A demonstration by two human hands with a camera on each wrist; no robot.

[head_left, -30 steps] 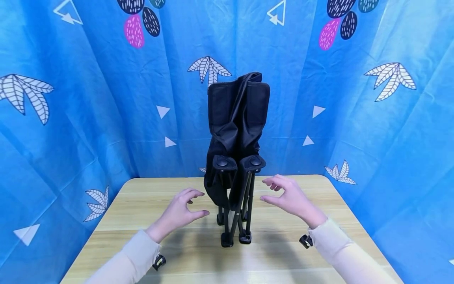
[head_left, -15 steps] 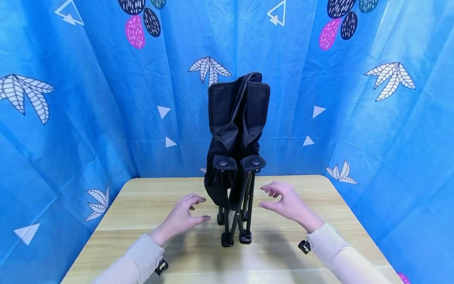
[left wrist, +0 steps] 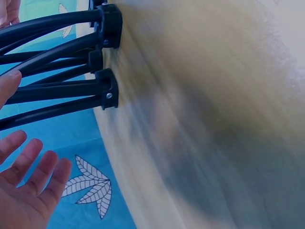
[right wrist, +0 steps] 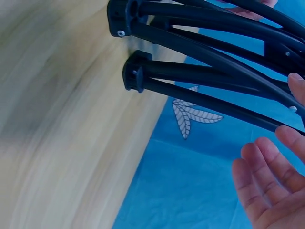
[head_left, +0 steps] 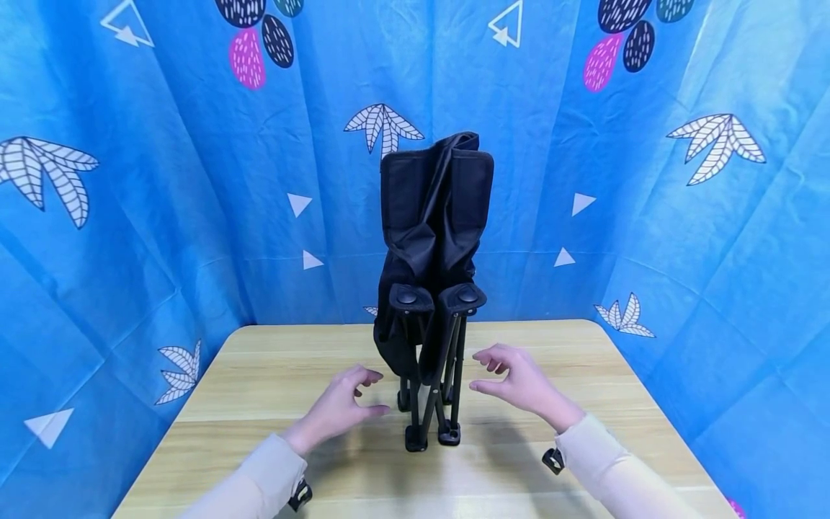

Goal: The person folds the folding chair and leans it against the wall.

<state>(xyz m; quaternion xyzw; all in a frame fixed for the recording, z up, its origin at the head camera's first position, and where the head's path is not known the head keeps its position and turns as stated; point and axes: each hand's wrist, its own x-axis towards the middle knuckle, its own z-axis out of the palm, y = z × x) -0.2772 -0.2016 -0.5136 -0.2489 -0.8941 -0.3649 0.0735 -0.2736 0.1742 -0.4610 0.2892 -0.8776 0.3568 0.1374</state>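
Note:
A black folding camp chair (head_left: 436, 252), folded up, stands upright on its feet in the middle of the table. Its fabric bunches at the top, and below it thin black legs (left wrist: 57, 90) cross and end in plastic feet (right wrist: 136, 71). On the chair's left, my left hand (head_left: 340, 404) hovers with thumb and fingers spread apart, holding nothing. On the other side, my right hand (head_left: 519, 378) is held the same way, fingertips close to the legs. Both wrist views show the palms facing the chair, with air between fingers and frame.
The wooden table (head_left: 259, 360) has a light grain and rounded back corners. Blue patterned curtains (head_left: 311, 180) hang behind it and along both sides. A black strap device sits on each wrist, below the pale sleeves (head_left: 259, 472).
The left hand has moved right and slightly down, closer to the chair legs. The right hand has shifted a little left and down. The chair has stayed where it was.

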